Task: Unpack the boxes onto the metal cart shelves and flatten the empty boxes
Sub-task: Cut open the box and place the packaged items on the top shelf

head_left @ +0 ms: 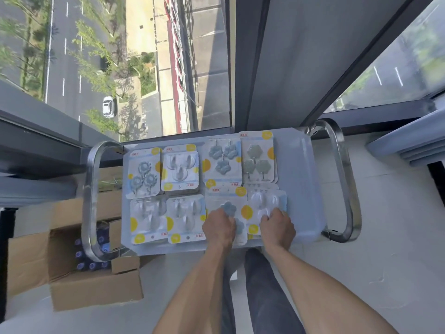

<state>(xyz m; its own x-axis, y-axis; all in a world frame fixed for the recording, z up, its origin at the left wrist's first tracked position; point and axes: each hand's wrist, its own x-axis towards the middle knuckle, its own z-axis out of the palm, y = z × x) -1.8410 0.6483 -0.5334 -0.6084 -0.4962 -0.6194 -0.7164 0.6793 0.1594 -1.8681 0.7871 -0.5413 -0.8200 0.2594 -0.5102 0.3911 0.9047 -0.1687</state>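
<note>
The metal cart's top shelf (299,189) is a pale tray between two chrome handle loops. Several blister packs of adhesive wall hooks lie flat on it in two rows. My left hand (219,228) rests on the blue flower hook pack (227,196) in the front row, fingers curled down on its lower half. My right hand (277,227) lies on the clear hook pack (265,201) beside it, fingers bent over its front edge. An open cardboard box (94,288) stands on the floor at the left, with dark purple bottle caps (90,265) showing inside.
The cart's left handle (90,201) overhangs the open box. Its right handle (346,184) stands near stacked grey trays (409,143) at the right. Floor-to-ceiling windows run right behind the cart. My legs (260,285) are under the front edge.
</note>
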